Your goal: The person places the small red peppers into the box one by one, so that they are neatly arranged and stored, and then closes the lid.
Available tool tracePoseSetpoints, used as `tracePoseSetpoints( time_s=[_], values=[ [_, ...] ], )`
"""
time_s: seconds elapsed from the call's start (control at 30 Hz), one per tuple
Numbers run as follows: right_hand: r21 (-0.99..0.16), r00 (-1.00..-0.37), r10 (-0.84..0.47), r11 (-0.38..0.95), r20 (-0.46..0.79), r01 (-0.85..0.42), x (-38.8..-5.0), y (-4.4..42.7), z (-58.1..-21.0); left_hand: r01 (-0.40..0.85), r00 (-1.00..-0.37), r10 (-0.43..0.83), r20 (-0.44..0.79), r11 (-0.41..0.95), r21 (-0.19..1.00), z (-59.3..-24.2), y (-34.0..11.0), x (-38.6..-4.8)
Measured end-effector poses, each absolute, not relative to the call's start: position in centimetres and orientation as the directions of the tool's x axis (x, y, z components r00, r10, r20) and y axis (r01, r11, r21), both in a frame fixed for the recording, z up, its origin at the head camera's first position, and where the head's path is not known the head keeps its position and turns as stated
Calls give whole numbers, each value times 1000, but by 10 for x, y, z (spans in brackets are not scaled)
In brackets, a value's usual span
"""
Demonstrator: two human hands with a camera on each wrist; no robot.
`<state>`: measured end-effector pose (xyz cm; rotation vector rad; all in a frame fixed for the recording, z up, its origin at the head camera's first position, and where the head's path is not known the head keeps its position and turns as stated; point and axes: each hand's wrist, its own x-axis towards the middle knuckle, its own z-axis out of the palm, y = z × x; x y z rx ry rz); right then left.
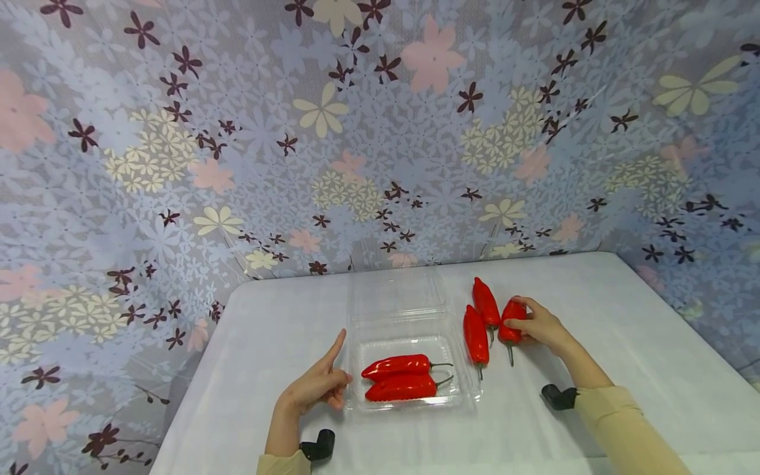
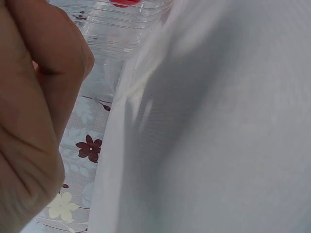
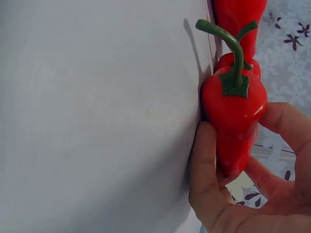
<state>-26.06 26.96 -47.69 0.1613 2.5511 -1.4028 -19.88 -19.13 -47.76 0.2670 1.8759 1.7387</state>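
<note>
In the head view my right hand [image 1: 543,326] grips a red pepper [image 1: 512,320] at the right of the group. The right wrist view shows its green stem and my fingers on both sides of the red pepper [image 3: 233,109]. Two red peppers [image 1: 401,387] lie side by side in a clear plastic container [image 1: 415,406], stems to the right. My left hand [image 1: 315,386] is at the container's left side, index finger extended, other fingers bent, holding nothing; whether it touches the wall, I cannot tell. In the left wrist view the left hand [image 2: 34,107] is beside the ridged clear plastic [image 2: 116,34].
Two more red peppers [image 1: 475,335] lie between the container and my right hand. The container's clear lid [image 1: 394,293] is folded back toward the table's far edge. Behind the white-covered table [image 1: 267,330] hangs a flowered cloth [image 1: 386,145].
</note>
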Motion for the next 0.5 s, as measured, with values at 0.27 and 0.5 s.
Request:
tracePoseSetpoints(
  time_s=[0.27, 0.5],
  values=[
    [-840, -967, -26, 501, -253, 206, -265, 268, -473, -227, -826, 496, -268, 142, 963, -477, -191, -199],
    [-912, -989, -72, 400, -131, 92, -270, 272, -446, -235, -819, 506, -271, 135, 963, -477, -191, -198]
  ],
)
